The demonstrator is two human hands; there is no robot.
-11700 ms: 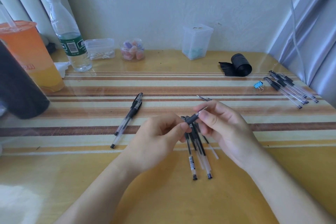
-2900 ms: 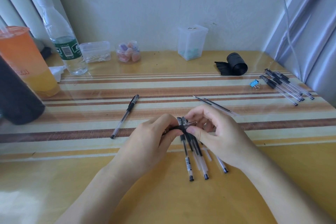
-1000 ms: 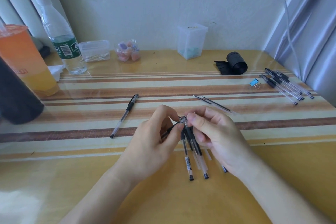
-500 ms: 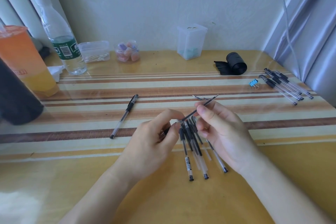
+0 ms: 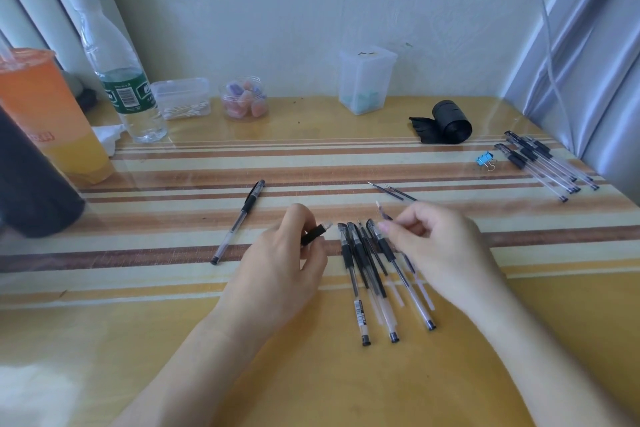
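Observation:
My left hand [image 5: 277, 267] grips a pen barrel [image 5: 313, 235] by its black grip section, the open end pointing right. My right hand [image 5: 440, 250] pinches a thin ink refill [image 5: 382, 211], its pale end pointing up and left, a short gap away from the barrel. Between and below my hands lies a cluster of several black gel pens [image 5: 367, 274] on the table. Two loose refills [image 5: 393, 191] lie just beyond my right hand. A single capped pen [image 5: 239, 220] lies to the left of my left hand.
Several assembled pens [image 5: 543, 163] lie at the right edge beside a blue binder clip [image 5: 485, 159] and a black roll [image 5: 448, 121]. Along the back stand a plastic box [image 5: 365, 80], a jar [image 5: 244, 97], a water bottle [image 5: 117, 69] and an orange drink cup [image 5: 45, 107].
My hands have drawn apart. The refill has come out of the barrel and moved right with my right hand; the barrel stays in my left hand.

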